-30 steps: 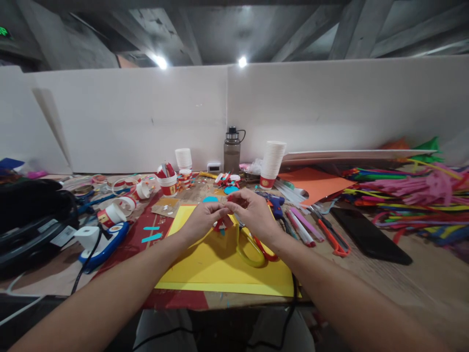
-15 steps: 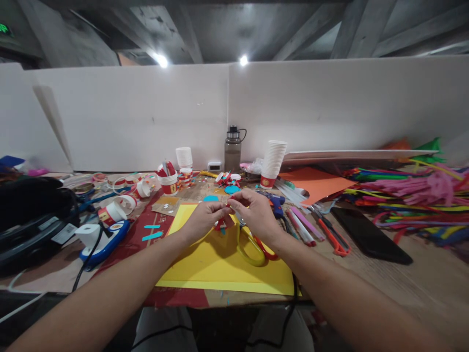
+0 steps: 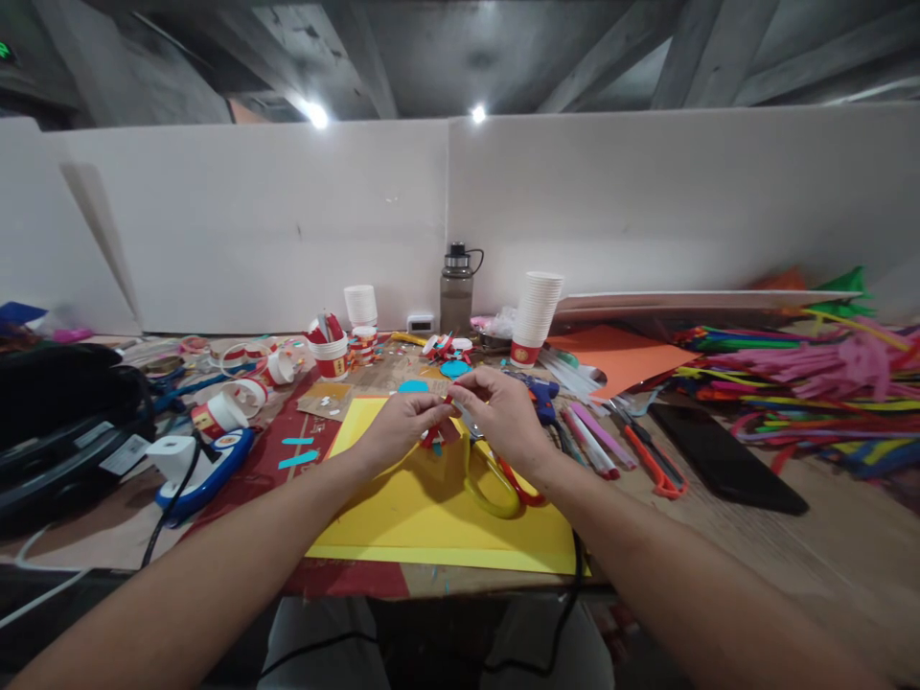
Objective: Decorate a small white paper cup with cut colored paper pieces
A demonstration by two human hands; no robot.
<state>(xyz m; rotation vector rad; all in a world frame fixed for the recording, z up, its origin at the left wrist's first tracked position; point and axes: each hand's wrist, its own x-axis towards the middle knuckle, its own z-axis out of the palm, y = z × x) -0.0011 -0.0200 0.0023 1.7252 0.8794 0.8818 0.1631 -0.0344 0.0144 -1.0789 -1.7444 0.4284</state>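
Pinching tiny red piece [image 3: 449, 398] with left hand [image 3: 402, 426] and right hand [image 3: 501, 414] before grey translucent bottle [image 3: 456, 299]; red objects [image 3: 333, 328] inside red-and-white paper cup [image 3: 332, 362] left of bottle.

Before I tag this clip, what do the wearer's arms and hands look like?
Left hand and right hand: human, five-digit type, bare; no gloves, rings, watch or wristband visible. Left forearm and right forearm: slim, tapering to the wrist, no sleeves or clear markings in frame. No cable seen attached to either arm.
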